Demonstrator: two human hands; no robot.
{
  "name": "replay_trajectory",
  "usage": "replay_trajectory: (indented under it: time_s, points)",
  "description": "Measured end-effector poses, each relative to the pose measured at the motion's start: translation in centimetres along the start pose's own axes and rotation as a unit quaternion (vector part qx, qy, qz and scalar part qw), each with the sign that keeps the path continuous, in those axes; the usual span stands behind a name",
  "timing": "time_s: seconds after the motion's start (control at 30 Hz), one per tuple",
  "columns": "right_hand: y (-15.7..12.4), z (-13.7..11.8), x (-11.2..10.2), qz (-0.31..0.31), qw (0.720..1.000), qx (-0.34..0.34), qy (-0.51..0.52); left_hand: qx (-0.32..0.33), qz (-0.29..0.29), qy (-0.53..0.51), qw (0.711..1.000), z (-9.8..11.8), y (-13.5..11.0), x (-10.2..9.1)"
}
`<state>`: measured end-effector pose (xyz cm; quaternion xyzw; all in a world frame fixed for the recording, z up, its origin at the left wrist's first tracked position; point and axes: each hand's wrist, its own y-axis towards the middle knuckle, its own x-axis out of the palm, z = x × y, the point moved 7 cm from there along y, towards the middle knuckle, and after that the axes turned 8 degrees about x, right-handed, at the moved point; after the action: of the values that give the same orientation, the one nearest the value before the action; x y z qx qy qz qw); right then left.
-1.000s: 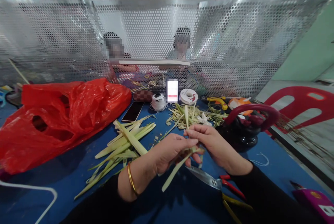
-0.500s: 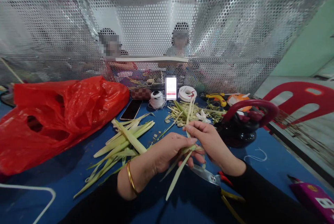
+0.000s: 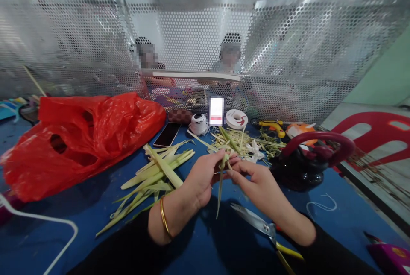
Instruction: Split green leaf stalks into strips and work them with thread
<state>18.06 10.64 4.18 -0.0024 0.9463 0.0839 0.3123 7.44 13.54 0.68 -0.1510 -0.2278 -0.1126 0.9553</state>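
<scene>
My left hand (image 3: 205, 175), with a gold bangle at its wrist, pinches a folded strip of pale green husk (image 3: 220, 194). One end of the strip hangs down below the fingers. On the other side my right hand (image 3: 253, 179) grips the same strip with thumb and fingers, close to the left fingertips. Some of the strip is hidden between the hands. A pile of long husk leaves (image 3: 156, 174) lies left of my left hand. Scissors (image 3: 254, 219) with yellow handles lie below my right hand. Behind the hands are dry husk scraps (image 3: 233, 140).
A red plastic bag (image 3: 105, 138) covers the left. Further back are a dark phone (image 3: 167, 134), white thread (image 3: 199, 125), a ribbon spool (image 3: 237, 119) and a lit phone (image 3: 216, 110). A dark kettle (image 3: 303, 170) stands right. Two people sit behind the perforated metal screen (image 3: 192, 31).
Both hands have turned the strip, and its long free end now hangs steeply and looks shorter. My right hand has moved down beside the left fingertips. The view has shifted slightly left.
</scene>
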Motion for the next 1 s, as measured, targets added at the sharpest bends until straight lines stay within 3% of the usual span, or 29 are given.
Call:
replay_trajectory:
  time_s: [0.13, 0.37, 0.5, 0.77, 1.0]
  points:
    - [0.0, -0.3, -0.3, -0.039, 0.999, -0.012, 0.003, -0.018, -0.012, 0.012, 1.0, 0.3, 0.0, -0.1]
    - [-0.4, -1.3, -2.3, -0.043, 0.987, -0.058, -0.144, -0.06, -0.054, 0.061, 0.995, 0.1, -0.4, 0.3]
    - [-0.7, -1.5, -2.9, -0.059, 0.977, -0.071, -0.194, -0.068, -0.045, 0.077, 0.994, 0.3, -0.3, 0.0]
    - [-1.3, -1.6, -4.3, -0.176, 0.969, -0.079, -0.152, -0.072, -0.052, 0.092, 0.992, 0.2, -0.1, -0.3]
    - [-2.7, -2.8, -3.8, -0.291, 0.942, -0.103, -0.134, -0.07, -0.068, 0.078, 0.992, 0.1, 0.0, -0.2]
